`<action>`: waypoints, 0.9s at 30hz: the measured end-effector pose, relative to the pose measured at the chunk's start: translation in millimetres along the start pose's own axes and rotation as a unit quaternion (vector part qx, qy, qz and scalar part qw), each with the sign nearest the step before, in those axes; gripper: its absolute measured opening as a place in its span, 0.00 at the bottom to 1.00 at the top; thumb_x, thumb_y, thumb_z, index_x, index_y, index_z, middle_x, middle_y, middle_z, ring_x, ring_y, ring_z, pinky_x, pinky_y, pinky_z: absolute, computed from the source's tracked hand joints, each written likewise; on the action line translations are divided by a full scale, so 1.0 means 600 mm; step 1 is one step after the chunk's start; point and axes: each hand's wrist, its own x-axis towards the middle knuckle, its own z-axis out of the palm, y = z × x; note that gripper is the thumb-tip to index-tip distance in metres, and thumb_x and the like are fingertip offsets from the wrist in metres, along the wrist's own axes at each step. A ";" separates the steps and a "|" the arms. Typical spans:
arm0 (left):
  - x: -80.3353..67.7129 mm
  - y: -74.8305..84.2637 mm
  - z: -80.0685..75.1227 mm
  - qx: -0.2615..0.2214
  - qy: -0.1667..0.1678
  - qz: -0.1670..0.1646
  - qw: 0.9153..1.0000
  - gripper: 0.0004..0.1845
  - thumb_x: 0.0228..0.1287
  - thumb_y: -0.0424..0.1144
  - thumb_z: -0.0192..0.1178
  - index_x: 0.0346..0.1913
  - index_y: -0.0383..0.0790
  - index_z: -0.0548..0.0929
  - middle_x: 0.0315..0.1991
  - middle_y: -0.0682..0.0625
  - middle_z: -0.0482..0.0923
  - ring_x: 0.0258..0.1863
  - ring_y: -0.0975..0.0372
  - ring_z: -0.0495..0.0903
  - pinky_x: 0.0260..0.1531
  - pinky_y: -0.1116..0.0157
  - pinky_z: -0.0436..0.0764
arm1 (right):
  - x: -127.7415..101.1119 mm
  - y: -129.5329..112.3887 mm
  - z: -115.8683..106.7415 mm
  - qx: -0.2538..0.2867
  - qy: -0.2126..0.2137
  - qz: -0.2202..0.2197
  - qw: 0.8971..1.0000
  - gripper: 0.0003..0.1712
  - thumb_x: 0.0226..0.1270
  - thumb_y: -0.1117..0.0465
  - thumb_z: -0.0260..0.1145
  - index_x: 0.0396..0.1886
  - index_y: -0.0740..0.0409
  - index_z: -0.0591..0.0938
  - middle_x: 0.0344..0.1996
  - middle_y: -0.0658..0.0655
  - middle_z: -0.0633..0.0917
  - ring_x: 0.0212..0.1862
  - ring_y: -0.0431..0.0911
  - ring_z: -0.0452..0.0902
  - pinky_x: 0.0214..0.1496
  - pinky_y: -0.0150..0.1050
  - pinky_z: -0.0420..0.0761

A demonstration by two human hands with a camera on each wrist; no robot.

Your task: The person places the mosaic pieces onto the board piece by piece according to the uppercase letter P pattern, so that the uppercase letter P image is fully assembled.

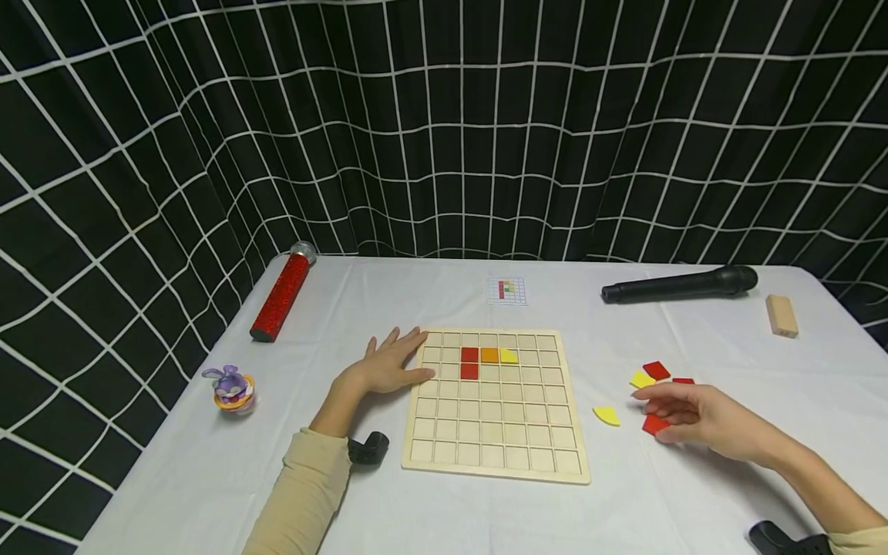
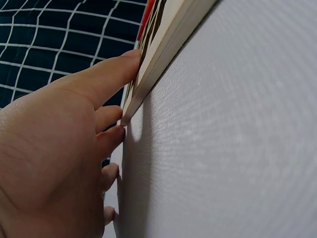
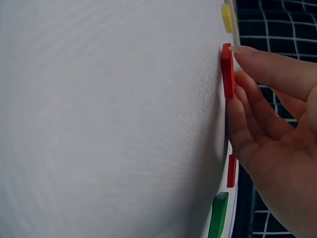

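A wooden grid board lies in the middle of the white table. Two red squares, an orange square and a yellow piece sit in its upper rows. My left hand lies flat on the cloth, and its fingertips touch the board's left edge. Right of the board, my right hand pinches a red piece between thumb and fingers. That red piece still lies on the cloth.
Loose pieces lie around the right hand: yellow, yellow, red, red, green. Further back are a pattern card, black microphone, wooden block, red glitter tube and small purple toy.
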 end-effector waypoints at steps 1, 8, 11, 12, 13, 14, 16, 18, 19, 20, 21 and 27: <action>0.000 0.000 0.000 0.000 0.000 0.001 1.000 0.41 0.67 0.58 0.53 0.75 0.43 0.54 0.75 0.47 0.48 0.73 0.48 0.38 0.66 0.42 0.33 | 0.000 0.000 0.000 -0.005 0.000 0.001 1.000 0.30 0.55 0.65 0.73 0.57 0.69 0.75 0.48 0.62 0.80 0.43 0.37 0.77 0.44 0.27 0.78; -0.001 0.003 -0.001 0.000 0.003 0.000 1.000 0.41 0.66 0.58 0.53 0.75 0.42 0.54 0.75 0.46 0.48 0.73 0.48 0.39 0.66 0.42 0.34 | 0.000 0.000 0.000 -0.026 -0.004 0.001 1.000 0.29 0.55 0.66 0.72 0.57 0.68 0.76 0.46 0.59 0.80 0.41 0.39 0.76 0.43 0.28 0.78; -0.001 0.003 0.000 0.001 0.003 -0.001 1.000 0.41 0.66 0.58 0.53 0.75 0.42 0.54 0.75 0.47 0.48 0.73 0.48 0.39 0.66 0.42 0.34 | 0.002 -0.002 -0.001 -0.030 -0.008 0.013 0.999 0.29 0.55 0.67 0.72 0.57 0.68 0.76 0.45 0.58 0.80 0.41 0.39 0.76 0.43 0.29 0.78; 0.000 0.003 0.000 0.001 0.004 -0.001 1.000 0.41 0.66 0.58 0.53 0.75 0.42 0.54 0.75 0.47 0.48 0.73 0.48 0.39 0.66 0.42 0.34 | 0.003 -0.003 -0.001 -0.033 -0.010 0.018 0.999 0.29 0.54 0.67 0.72 0.57 0.68 0.76 0.44 0.57 0.79 0.41 0.39 0.76 0.43 0.29 0.79; 0.000 0.003 0.000 0.001 0.003 -0.002 1.000 0.41 0.66 0.58 0.53 0.75 0.42 0.54 0.75 0.47 0.48 0.73 0.48 0.39 0.66 0.42 0.34 | 0.004 -0.003 -0.001 -0.037 -0.011 0.024 0.999 0.29 0.54 0.67 0.73 0.57 0.67 0.76 0.43 0.56 0.79 0.40 0.39 0.75 0.43 0.29 0.79; 0.001 0.003 0.000 0.002 0.004 -0.003 1.000 0.41 0.66 0.58 0.53 0.75 0.43 0.54 0.75 0.47 0.48 0.73 0.48 0.39 0.66 0.42 0.34 | 0.006 -0.004 -0.001 -0.041 -0.012 0.027 0.999 0.30 0.53 0.67 0.73 0.57 0.67 0.76 0.42 0.55 0.79 0.40 0.39 0.75 0.42 0.29 0.79; 0.001 0.002 0.001 0.004 0.003 -0.005 1.000 0.41 0.66 0.59 0.53 0.75 0.43 0.54 0.75 0.47 0.48 0.73 0.48 0.39 0.66 0.42 0.34 | 0.009 -0.006 -0.001 -0.053 -0.013 0.032 0.998 0.30 0.52 0.66 0.74 0.57 0.66 0.77 0.39 0.54 0.78 0.38 0.39 0.74 0.41 0.30 0.79; 0.001 0.001 0.002 0.005 0.003 -0.006 1.000 0.41 0.66 0.59 0.53 0.75 0.43 0.54 0.75 0.47 0.48 0.73 0.49 0.39 0.66 0.42 0.34 | 0.012 -0.008 -0.001 -0.065 -0.015 0.036 0.997 0.30 0.51 0.66 0.75 0.56 0.65 0.77 0.36 0.53 0.77 0.37 0.40 0.73 0.39 0.30 0.79; 0.001 0.000 0.003 0.005 0.002 -0.006 1.000 0.41 0.66 0.59 0.53 0.75 0.43 0.54 0.75 0.47 0.48 0.73 0.49 0.39 0.66 0.42 0.34 | 0.013 -0.009 0.000 -0.070 -0.016 0.036 0.997 0.30 0.51 0.66 0.75 0.56 0.65 0.78 0.35 0.52 0.76 0.36 0.41 0.72 0.38 0.30 0.78; 0.001 0.000 0.003 0.005 0.001 -0.006 1.000 0.41 0.66 0.59 0.53 0.75 0.43 0.54 0.75 0.47 0.48 0.73 0.49 0.39 0.66 0.42 0.34 | 0.015 -0.010 0.000 -0.076 -0.017 0.036 0.996 0.29 0.51 0.67 0.74 0.55 0.64 0.78 0.34 0.51 0.76 0.35 0.41 0.72 0.36 0.30 0.77; 0.001 0.000 0.003 0.004 0.000 -0.007 1.000 0.41 0.66 0.59 0.53 0.75 0.43 0.54 0.75 0.47 0.48 0.73 0.49 0.39 0.66 0.42 0.34 | 0.016 -0.011 -0.001 -0.078 -0.018 0.036 0.996 0.28 0.52 0.67 0.74 0.55 0.63 0.79 0.33 0.51 0.76 0.34 0.41 0.71 0.35 0.30 0.76; 0.001 0.000 0.002 0.004 0.004 -0.006 1.000 0.41 0.66 0.59 0.53 0.75 0.43 0.54 0.75 0.47 0.48 0.73 0.48 0.39 0.66 0.42 0.34 | 0.027 -0.021 -0.001 -0.060 -0.011 0.030 0.998 0.15 0.59 0.65 0.70 0.47 0.62 0.82 0.36 0.52 0.82 0.32 0.38 0.74 0.34 0.31 0.78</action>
